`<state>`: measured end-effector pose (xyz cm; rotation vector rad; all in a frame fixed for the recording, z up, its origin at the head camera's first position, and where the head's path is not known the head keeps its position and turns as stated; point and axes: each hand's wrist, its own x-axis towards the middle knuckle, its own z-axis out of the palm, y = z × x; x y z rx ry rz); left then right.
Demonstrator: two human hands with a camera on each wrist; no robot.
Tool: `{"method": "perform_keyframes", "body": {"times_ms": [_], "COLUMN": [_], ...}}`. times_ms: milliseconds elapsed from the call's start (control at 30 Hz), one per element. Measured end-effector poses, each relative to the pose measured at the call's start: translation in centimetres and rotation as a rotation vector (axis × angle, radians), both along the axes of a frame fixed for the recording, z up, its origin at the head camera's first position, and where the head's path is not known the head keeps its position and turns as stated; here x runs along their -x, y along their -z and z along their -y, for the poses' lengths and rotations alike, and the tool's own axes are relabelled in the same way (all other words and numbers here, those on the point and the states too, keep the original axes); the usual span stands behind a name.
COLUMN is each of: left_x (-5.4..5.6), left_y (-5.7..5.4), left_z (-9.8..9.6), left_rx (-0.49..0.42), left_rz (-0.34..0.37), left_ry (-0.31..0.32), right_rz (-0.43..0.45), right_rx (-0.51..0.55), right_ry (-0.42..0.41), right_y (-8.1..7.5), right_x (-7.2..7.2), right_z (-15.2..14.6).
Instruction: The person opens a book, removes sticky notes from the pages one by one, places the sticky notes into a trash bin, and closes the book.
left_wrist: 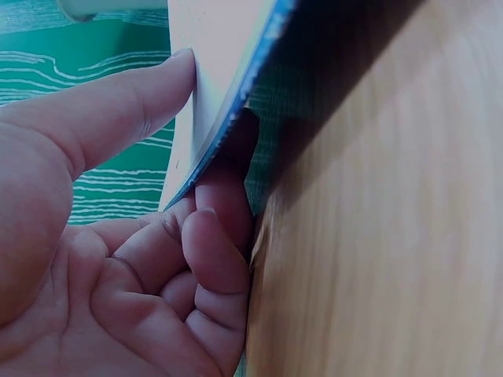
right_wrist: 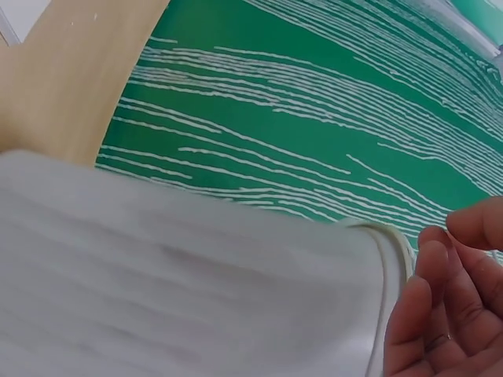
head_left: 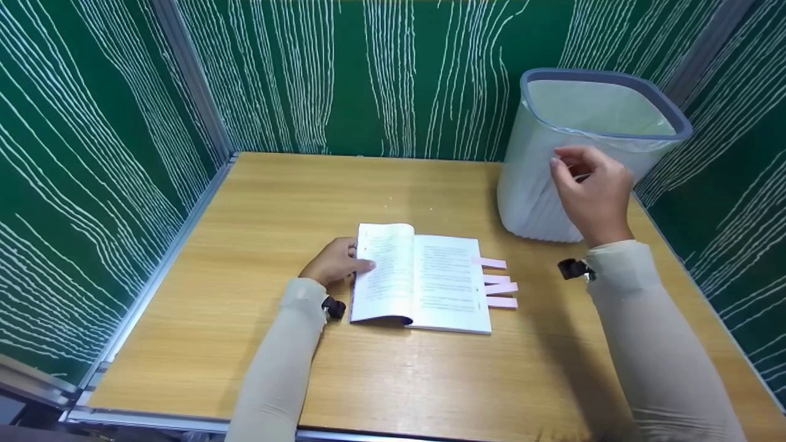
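Observation:
An open book [head_left: 445, 282] with printed pages lies on the wooden table, its left pages curving upward. My left hand [head_left: 331, 261] grips its left edge. In the left wrist view the thumb [left_wrist: 149, 98] rests on the page, while curled fingers [left_wrist: 216, 251] are beneath the blue-edged cover. Several pink sticky tabs [head_left: 502, 302] stick out from the book's right side. My right hand [head_left: 595, 196] is raised in front of a white waste bin [head_left: 534, 178], fingers curled and thumb close to the fingertips. Nothing shows between them in the right wrist view, where the bin's side [right_wrist: 189, 275] is close by.
The bin has a grey-blue rim [head_left: 605, 72] and a pale liner, and stands at the table's back right. Tiny white specks lie on the table [head_left: 295, 196] behind the book. Green panels [head_left: 350, 92] with white wavy lines enclose the back and sides, with metal posts at the corners.

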<state>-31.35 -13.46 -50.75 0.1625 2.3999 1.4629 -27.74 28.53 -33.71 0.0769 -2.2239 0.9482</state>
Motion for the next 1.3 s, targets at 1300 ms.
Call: {"method": "perform_keyframes", "body": {"times_ms": [1300], "left_x": [0.1], "left_y": [0.0], "left_z": [0.1], "left_rx": [-0.034], "left_rz": [-0.001], "left_ry": [0.014], "right_rz": [0.118], "right_rx": [0.178], "right_ry": [-0.088], "right_y": [10.9], "right_x": [-1.4], "right_z": [1.5]}}
